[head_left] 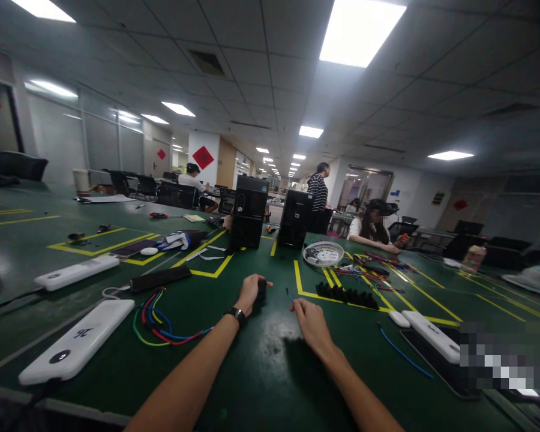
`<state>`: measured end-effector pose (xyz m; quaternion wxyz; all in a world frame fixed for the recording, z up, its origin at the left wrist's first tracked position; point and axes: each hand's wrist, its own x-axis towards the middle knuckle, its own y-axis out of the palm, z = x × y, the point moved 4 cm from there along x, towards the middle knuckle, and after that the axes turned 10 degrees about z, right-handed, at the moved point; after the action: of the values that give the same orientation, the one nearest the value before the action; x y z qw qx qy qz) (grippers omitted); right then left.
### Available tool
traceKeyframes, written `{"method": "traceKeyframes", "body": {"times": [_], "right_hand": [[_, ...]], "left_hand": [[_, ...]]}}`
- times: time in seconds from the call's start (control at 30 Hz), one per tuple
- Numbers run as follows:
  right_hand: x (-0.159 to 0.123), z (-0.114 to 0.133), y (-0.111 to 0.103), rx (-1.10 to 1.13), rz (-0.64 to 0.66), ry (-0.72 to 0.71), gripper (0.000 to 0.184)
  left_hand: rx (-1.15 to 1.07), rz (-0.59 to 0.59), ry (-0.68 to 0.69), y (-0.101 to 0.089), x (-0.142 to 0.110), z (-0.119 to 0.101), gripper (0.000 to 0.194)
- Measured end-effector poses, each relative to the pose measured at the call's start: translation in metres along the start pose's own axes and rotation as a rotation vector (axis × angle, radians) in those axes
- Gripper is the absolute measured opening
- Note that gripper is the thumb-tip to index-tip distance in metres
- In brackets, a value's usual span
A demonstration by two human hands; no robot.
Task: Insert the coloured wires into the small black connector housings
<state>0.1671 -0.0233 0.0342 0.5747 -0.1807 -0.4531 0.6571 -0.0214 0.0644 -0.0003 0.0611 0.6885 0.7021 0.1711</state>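
Observation:
My left hand point(249, 292), a dark watch on its wrist, is closed around a small black piece point(261, 291) over the middle of the green table point(270, 384). Its index finger points to the right. A little to the right, my right hand point(311, 323) pinches a thin blue wire point(288, 293) whose dark tip sticks out toward the left hand; the rest of the wire is hidden. Wire tip and black piece are apart. Left of my left arm lies a loop of coloured wires point(166, 324). Another blue wire point(405, 354) rests to the right of my right hand.
White power strips point(78, 342) lie at left. Beyond my hands stand two black boxes point(251, 211), a white round basket point(323, 254), a row of black pieces point(346, 295) and tangled wires point(378, 267). A dark tablet point(436, 360) lies at right. A person point(373, 225) sits across the table.

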Motion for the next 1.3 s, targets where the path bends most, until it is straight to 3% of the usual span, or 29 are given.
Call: {"method": "traceKeyframes", "body": {"times": [0.13,0.23,0.3,0.47,0.57,0.7,0.87,1.07,1.17,1.3], "right_hand": [[-0.008,-0.002,0.011,-0.163,0.188,-0.021,0.029],[-0.014,0.004,0.019,-0.144,0.205,-0.118,0.025],[-0.016,0.011,0.022,-0.126,0.211,-0.175,0.032],[-0.017,0.014,0.013,-0.314,0.194,-0.118,0.034],[-0.017,0.006,0.008,-0.401,0.268,-0.034,0.025],[-0.011,0.002,0.015,-0.33,0.352,-0.016,0.021],[0.013,0.016,0.033,-0.412,0.376,-0.105,0.019],[0.07,0.058,0.067,-0.47,0.436,-0.101,0.019],[0.095,0.099,0.102,-0.415,0.499,-0.106,0.018],[0.111,0.164,0.148,-0.335,0.517,-0.242,0.021]], "left_hand": [[0.302,0.076,-0.02,0.017,0.022,0.01,0.027],[0.546,0.145,0.007,0.017,0.047,0.0,0.034],[0.709,0.221,0.026,0.014,0.06,-0.011,0.034],[1.055,0.554,0.056,0.016,0.064,-0.032,0.018],[1.228,0.755,0.058,0.016,0.06,-0.038,0.037],[1.457,0.876,0.001,-0.002,0.07,-0.044,0.046],[1.659,0.9,-0.056,-0.047,0.089,-0.056,0.044],[1.745,0.932,-0.052,-0.094,0.092,-0.072,0.045],[1.749,0.956,-0.025,-0.103,0.095,-0.076,0.042],[1.743,1.007,-0.009,-0.104,0.1,-0.074,0.04]]}}
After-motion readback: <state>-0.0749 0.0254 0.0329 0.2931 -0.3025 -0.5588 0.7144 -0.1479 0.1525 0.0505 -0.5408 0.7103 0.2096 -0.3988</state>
